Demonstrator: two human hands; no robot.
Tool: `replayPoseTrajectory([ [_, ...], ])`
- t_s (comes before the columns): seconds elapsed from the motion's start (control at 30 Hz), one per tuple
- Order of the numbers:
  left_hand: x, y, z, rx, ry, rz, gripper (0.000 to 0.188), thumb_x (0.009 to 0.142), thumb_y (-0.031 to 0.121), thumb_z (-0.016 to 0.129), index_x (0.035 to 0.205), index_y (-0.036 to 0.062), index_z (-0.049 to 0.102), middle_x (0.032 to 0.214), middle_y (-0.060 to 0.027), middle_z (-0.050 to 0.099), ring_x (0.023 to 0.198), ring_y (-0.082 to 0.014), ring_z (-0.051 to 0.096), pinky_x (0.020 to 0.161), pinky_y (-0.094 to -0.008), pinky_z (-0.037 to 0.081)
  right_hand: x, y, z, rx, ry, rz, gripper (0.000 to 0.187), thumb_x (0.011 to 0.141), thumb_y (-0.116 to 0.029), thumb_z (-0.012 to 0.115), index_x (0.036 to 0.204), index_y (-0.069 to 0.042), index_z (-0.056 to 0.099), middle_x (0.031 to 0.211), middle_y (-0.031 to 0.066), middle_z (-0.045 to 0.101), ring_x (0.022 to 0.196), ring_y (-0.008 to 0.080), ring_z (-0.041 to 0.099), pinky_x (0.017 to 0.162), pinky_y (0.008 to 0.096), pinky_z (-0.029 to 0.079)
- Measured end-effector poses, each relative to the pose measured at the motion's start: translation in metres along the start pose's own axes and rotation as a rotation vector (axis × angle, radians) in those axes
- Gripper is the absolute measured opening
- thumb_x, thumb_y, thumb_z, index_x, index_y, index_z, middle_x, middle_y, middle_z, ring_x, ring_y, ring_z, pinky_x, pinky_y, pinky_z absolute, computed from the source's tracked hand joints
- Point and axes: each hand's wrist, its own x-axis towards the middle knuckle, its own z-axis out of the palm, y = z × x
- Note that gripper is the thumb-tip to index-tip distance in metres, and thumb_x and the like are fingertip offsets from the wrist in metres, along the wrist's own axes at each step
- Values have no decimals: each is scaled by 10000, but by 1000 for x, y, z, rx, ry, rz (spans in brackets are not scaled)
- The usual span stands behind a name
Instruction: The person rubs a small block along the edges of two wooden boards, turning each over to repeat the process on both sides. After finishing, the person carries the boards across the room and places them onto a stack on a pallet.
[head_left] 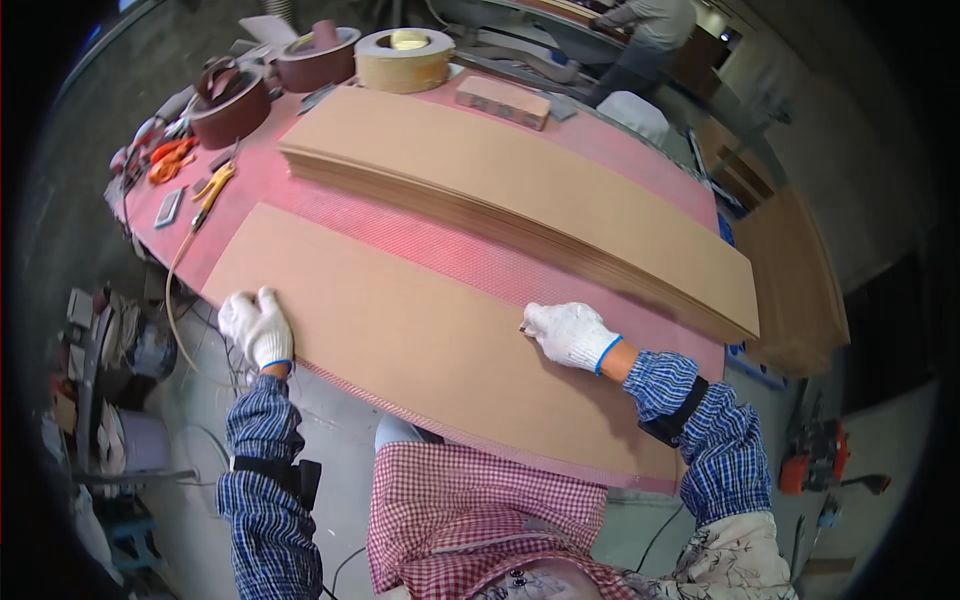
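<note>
A long flat brown board (420,330) lies along the near edge of the table in front of me. My left hand (258,328), in a white knit glove, grips its near left edge with the thumb pointing away from me. Over the board's right half is my right hand (572,335), also gloved and closed in a pinch. A small dark tip shows at its fingers; what it belongs to is hidden. Just beyond lies a neat stack of similar brown boards (500,175), running from far left to near right.
The table (400,240) has a pink textured covering. Tape rolls (403,62), a block (502,102), a yellow air gun (214,185) with a hose and orange gloves (170,160) lie about its far side. Cardboard (790,280) stands at right. Another person (650,40) is in the background.
</note>
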Motion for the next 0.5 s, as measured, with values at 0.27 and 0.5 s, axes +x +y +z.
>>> replayPoseTrajectory([
  [0.27,0,0,-1,-4,-46,-36,300,827,293,602,878,-2,578,986,-186,578,1055,-364,462,918,-446,362,-47,14,-29,165,5,319,229,935,-280,477,1034,-86,546,1036,148,662,999,353,605,832,453,476],
  [0.5,11,-19,8,54,-43,43,343,820,348,595,841,6,621,891,-202,619,908,-361,561,822,-454,417,-242,109,-12,167,110,812,195,932,-270,511,1000,-102,584,1031,122,668,987,350,605,821,433,479],
])
